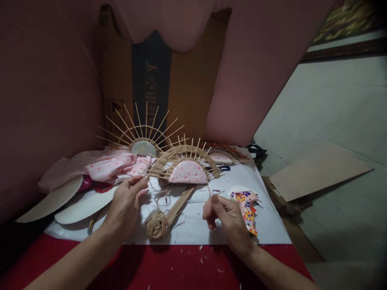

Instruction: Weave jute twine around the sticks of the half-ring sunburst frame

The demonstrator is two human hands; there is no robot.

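Observation:
A half-round woven twine piece (pixel 181 155) with thin sticks fanning out and a pink dotted, padded half-circle (pixel 189 172) at its base leans in front of me. My left hand (pixel 127 201) is at its left end, thumb and fingers closing at the stick ends; the exact grip is partly hidden. My right hand (pixel 225 215) is closed in a pinch on a strand of twine (pixel 209 191) that runs down from the piece's lower right corner. Below the piece lies a ball of twine (pixel 156 225).
Behind stands another stick fan (pixel 144 148); a third woven piece (pixel 222 157) lies at back right. A flowered glue gun (pixel 248 211) rests beside my right hand. Pink dotted cloth (pixel 111 165) and pale half-round boards (pixel 81 207) lie left. Cardboard (pixel 193 88) stands behind.

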